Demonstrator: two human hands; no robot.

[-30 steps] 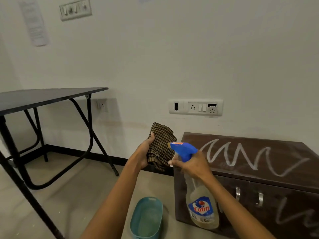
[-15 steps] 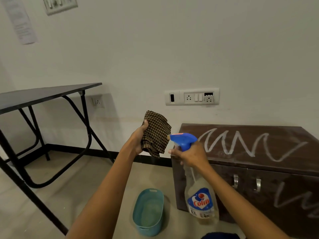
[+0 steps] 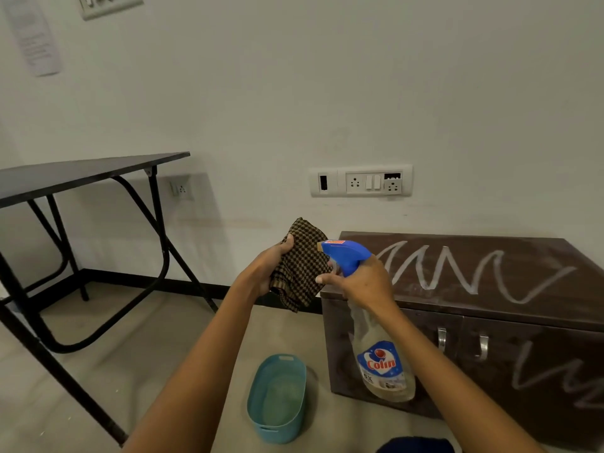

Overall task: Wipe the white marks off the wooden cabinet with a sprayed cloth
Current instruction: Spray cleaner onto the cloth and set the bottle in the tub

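Barely shifted from a moment ago, your left hand (image 3: 266, 273) grips the checked cloth (image 3: 302, 273) right at the nozzle (image 3: 327, 247) of the spray bottle (image 3: 382, 364) your right hand (image 3: 362, 282) clasps, while the cabinet (image 3: 529, 251) with its white marks (image 3: 470, 289) lies to the right, nearer that right hand.

I am looking at a white wall (image 3: 327, 76). A paper (image 3: 34, 37) is hanging high on the left, with a switch plate (image 3: 109, 3) beside it at the top edge. A socket panel (image 3: 361, 181) is sitting lower, right of centre. A black table (image 3: 65, 178) is standing at the left on bent metal legs, throwing a soft shadow over a small socket (image 3: 180, 188). A dark skirting (image 3: 130, 279) is running along the wall's foot. The floor (image 3: 98, 371) is showing pale beige, and a teal tub (image 3: 277, 429) is standing on it.
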